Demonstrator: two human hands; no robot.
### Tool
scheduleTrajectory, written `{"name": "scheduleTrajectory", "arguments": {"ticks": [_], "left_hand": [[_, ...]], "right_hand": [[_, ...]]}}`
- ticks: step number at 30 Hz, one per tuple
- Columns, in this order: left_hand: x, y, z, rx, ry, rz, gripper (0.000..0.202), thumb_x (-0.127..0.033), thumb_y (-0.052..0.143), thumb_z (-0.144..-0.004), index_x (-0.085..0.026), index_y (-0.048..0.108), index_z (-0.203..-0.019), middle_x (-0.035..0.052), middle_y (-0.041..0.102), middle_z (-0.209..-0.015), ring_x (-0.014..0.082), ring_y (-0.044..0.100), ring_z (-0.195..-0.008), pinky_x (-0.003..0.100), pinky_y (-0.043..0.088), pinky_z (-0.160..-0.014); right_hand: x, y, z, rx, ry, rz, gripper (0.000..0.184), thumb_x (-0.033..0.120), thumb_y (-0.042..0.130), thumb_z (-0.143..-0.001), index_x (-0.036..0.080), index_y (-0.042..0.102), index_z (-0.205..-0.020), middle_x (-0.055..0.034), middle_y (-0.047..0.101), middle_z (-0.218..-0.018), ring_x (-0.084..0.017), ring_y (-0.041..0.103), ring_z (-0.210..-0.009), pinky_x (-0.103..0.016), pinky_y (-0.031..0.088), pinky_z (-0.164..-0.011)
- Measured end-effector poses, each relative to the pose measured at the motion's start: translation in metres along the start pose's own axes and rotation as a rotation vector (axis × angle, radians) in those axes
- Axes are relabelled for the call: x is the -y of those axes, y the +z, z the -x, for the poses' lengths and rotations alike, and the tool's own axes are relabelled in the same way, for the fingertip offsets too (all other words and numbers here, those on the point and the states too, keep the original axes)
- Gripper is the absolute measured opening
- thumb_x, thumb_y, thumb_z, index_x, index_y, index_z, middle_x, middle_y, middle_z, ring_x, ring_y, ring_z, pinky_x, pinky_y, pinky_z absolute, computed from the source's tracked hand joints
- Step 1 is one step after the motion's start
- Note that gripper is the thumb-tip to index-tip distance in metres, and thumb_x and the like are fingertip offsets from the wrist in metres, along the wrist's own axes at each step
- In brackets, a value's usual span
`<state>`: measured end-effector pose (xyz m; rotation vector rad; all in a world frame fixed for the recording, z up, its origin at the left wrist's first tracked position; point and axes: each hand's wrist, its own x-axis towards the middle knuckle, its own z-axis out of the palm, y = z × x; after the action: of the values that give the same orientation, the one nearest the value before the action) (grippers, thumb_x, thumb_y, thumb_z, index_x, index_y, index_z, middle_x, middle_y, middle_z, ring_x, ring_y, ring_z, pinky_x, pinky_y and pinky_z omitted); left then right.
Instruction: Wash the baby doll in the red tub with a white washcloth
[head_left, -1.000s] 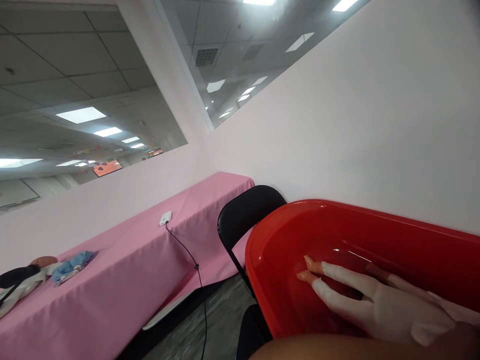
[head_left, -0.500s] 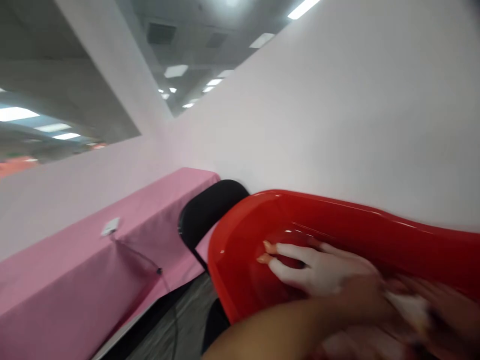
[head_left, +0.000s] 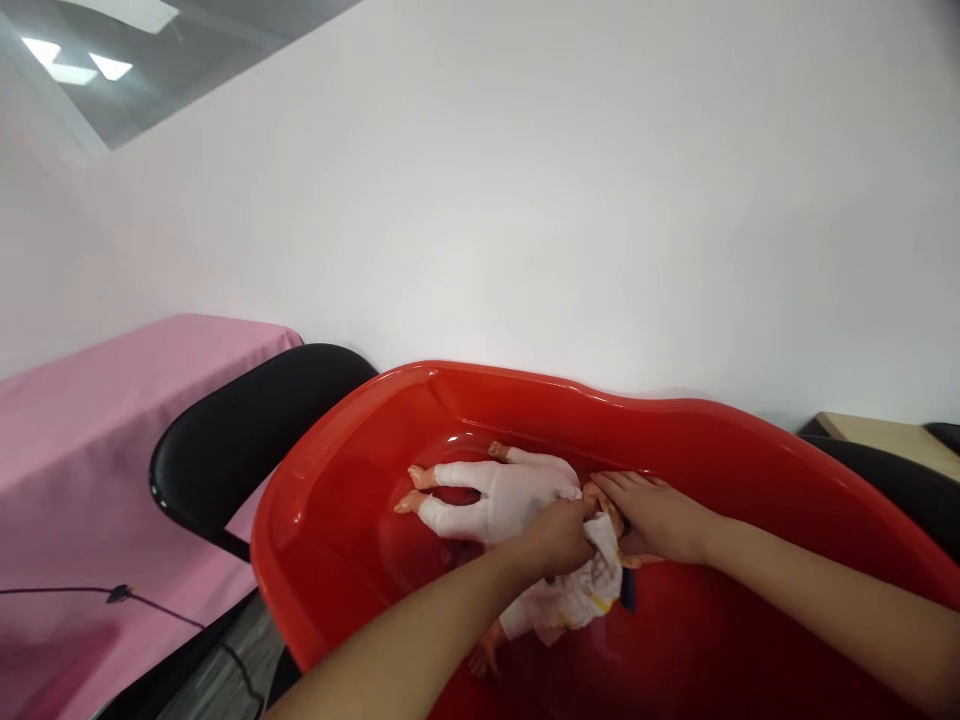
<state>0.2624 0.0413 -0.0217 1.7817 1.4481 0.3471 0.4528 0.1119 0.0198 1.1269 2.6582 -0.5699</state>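
Big red tub [head_left: 345,470] w/ a doll [head_left: 510,495] lying down inside.
L hand [head_left: 559,535] squeezes a white cloth [head_left: 596,580] on the doll; R hand [head_left: 652,515] rests flat on it, fingers out straight, holding nothing.

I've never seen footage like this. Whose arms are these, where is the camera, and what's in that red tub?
No machine here: a person works with bare hands. The one camera sits on their head and looks down, so you see their own arms reaching in. A red tub holds a doll with a soft white body, lying down. The left hand grips a white cloth against the doll; the right hand rests open on it. Beside the tub are a black chair and a pink-covered table.
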Motion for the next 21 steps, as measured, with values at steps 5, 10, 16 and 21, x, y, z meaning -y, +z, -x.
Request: {"name": "scheduleTrajectory", "arguments": {"ticks": [5,10,16,21], "left_hand": [[-0.005,-0.013,0.004,-0.186,-0.108,0.081,0.02,-0.024,0.061,-0.093,-0.019,0.073,-0.108,0.0123,0.08,-0.113,0.0268,0.071,-0.1,0.037,0.054,-0.093],[-0.007,-0.022,0.0,-0.328,-0.188,0.186,0.029,-0.013,0.059,-0.087,-0.015,0.067,-0.115,0.0114,0.076,-0.123,0.0252,0.068,-0.116,0.031,0.053,-0.099],[-0.006,-0.003,0.004,-0.235,-0.093,0.13,0.039,-0.017,0.073,-0.08,-0.016,0.067,-0.119,0.0123,0.072,-0.129,0.026,0.068,-0.116,0.032,0.052,-0.098],[-0.008,0.004,0.012,0.048,0.053,-0.004,0.008,-0.027,0.068,-0.088,-0.02,0.072,-0.085,0.0046,0.074,-0.087,0.0238,0.072,-0.089,0.034,0.052,-0.082]], "right_hand": [[0.004,-0.002,0.002,-0.009,-0.002,-0.019,0.085,0.031,0.074,-0.066,0.02,0.059,-0.149,-0.0193,0.055,-0.16,-0.042,0.049,-0.149,-0.059,0.039,-0.123],[0.006,-0.005,0.002,0.009,-0.037,-0.008,0.094,0.034,0.075,-0.069,0.02,0.05,-0.159,-0.0193,0.051,-0.164,-0.042,0.048,-0.15,-0.061,0.035,-0.125],[0.007,-0.004,0.003,0.03,-0.022,-0.001,0.099,0.031,0.069,-0.065,0.015,0.048,-0.161,-0.0203,0.048,-0.167,-0.042,0.044,-0.154,-0.061,0.034,-0.127],[0.01,-0.006,0.005,0.002,-0.011,-0.002,0.093,0.03,0.069,-0.062,0.02,0.056,-0.154,-0.0191,0.055,-0.162,-0.042,0.049,-0.15,-0.06,0.038,-0.124]]}}
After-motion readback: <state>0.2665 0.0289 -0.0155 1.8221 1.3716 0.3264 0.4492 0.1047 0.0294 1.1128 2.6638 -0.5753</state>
